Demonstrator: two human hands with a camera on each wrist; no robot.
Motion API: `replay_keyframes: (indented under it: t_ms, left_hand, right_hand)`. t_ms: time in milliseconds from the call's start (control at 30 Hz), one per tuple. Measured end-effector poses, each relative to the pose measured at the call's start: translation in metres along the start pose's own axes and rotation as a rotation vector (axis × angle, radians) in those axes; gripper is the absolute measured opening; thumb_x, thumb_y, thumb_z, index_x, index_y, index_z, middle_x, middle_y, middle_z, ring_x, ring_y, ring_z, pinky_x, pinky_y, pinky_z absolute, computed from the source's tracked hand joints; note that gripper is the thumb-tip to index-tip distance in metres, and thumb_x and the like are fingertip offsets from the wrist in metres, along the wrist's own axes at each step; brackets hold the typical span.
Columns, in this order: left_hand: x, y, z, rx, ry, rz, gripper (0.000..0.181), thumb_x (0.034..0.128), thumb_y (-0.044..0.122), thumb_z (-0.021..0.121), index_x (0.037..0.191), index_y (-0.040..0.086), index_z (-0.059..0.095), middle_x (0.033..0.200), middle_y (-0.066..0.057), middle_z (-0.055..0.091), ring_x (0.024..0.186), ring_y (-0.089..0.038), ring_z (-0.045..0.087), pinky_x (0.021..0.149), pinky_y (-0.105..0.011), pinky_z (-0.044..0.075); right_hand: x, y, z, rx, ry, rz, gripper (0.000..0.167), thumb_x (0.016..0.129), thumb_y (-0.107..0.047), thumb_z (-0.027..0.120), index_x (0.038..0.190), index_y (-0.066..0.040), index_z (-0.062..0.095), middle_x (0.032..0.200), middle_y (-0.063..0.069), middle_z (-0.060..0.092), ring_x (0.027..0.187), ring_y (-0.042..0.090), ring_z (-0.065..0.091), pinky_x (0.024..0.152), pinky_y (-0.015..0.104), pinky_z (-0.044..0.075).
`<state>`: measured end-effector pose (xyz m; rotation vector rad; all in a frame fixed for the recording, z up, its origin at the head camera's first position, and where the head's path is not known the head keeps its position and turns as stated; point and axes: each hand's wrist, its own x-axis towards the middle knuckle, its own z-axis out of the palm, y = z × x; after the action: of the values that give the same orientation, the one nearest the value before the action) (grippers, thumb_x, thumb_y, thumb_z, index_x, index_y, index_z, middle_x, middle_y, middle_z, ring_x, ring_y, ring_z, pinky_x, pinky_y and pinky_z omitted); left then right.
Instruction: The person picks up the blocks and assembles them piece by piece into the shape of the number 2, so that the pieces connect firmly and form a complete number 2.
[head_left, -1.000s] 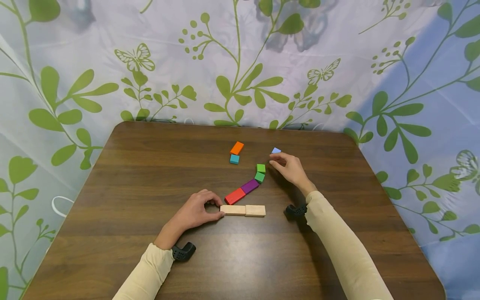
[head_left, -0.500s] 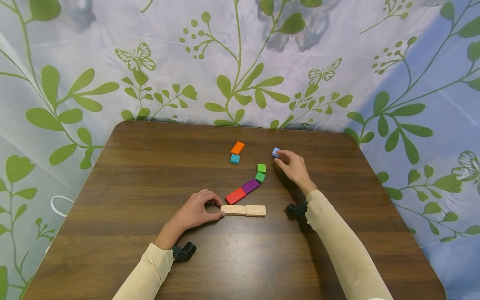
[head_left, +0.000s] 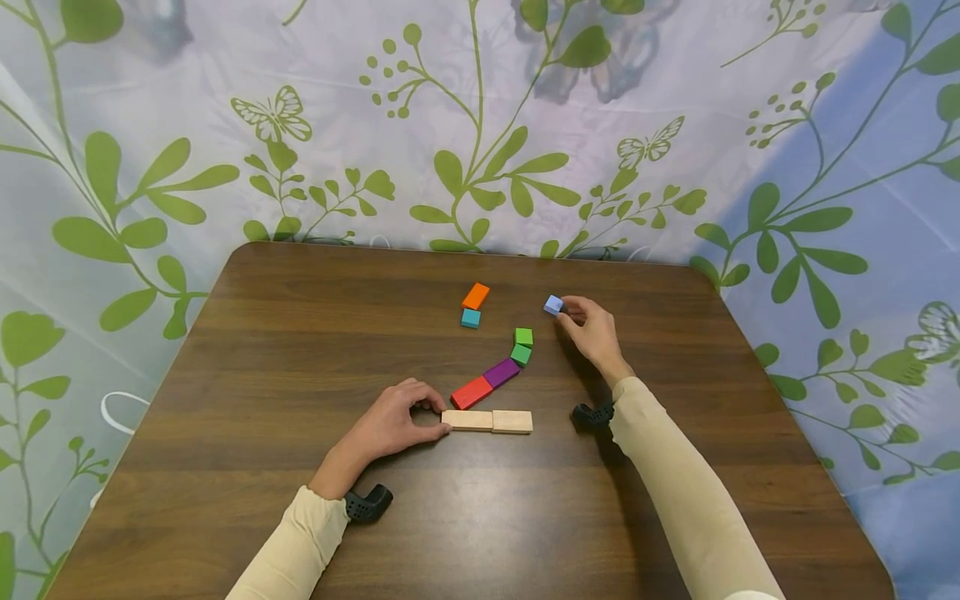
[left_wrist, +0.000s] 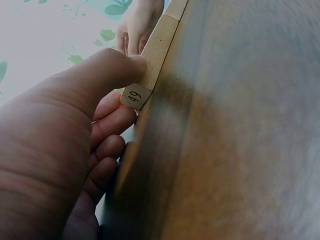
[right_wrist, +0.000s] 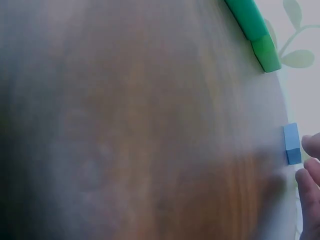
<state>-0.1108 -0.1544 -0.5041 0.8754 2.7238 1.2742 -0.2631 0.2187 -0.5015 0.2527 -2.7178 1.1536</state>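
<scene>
My left hand point(head_left: 396, 418) pinches the left end of a plain wooden block point(head_left: 468, 421), thumb on one side and fingers on the other. In the left wrist view this block's end point(left_wrist: 136, 96) bears the number 49. A second wooden block point(head_left: 512, 422) lies end to end with it on the right. My right hand point(head_left: 594, 330) is just right of a small light blue block point(head_left: 553, 305), fingers bent loosely. The right wrist view has the fingertips point(right_wrist: 303, 176) beside the blue block point(right_wrist: 292, 144), seemingly apart from it.
A bent line of touching blocks runs from red point(head_left: 472, 392) through purple point(head_left: 502, 372) and dark green point(head_left: 521, 355) to light green point(head_left: 523, 337). Farther back, an orange block point(head_left: 476, 296) meets a teal one point(head_left: 471, 318). A leaf-patterned curtain point(head_left: 480, 125) hangs behind the brown table point(head_left: 300, 333).
My right hand has shifted rightward past the light blue block, which now shows whole instead of partly behind the fingers. My left hand stays on the wooden block.
</scene>
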Motion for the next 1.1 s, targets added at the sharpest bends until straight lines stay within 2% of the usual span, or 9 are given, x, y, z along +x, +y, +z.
replay_keyframes:
  t_ms: [300, 1100]
  left_hand:
    - [0.000, 0.003, -0.001, -0.005, -0.010, -0.015, 0.021, 0.0854, 0.030, 0.086, 0.098, 0.020, 0.073, 0.096, 0.008, 0.070, 0.091, -0.012, 0.058, 0.081, -0.030, 0.052]
    - [0.000, 0.001, -0.001, 0.012, -0.013, -0.021, 0.022, 0.0852, 0.031, 0.086, 0.098, 0.020, 0.073, 0.096, 0.009, 0.069, 0.091, -0.010, 0.058, 0.080, -0.028, 0.052]
  right_hand:
    - [0.004, -0.001, 0.001, -0.011, -0.031, 0.056, 0.042, 0.100, -0.015, 0.069, 0.138, -0.002, 0.061, 0.136, 0.020, 0.065, 0.120, 0.037, 0.065, 0.101, 0.047, 0.053]
    - [0.012, 0.001, 0.006, -0.046, -0.044, 0.104, 0.042, 0.101, -0.015, 0.068, 0.138, 0.002, 0.060, 0.134, 0.024, 0.064, 0.124, 0.037, 0.063, 0.104, 0.046, 0.051]
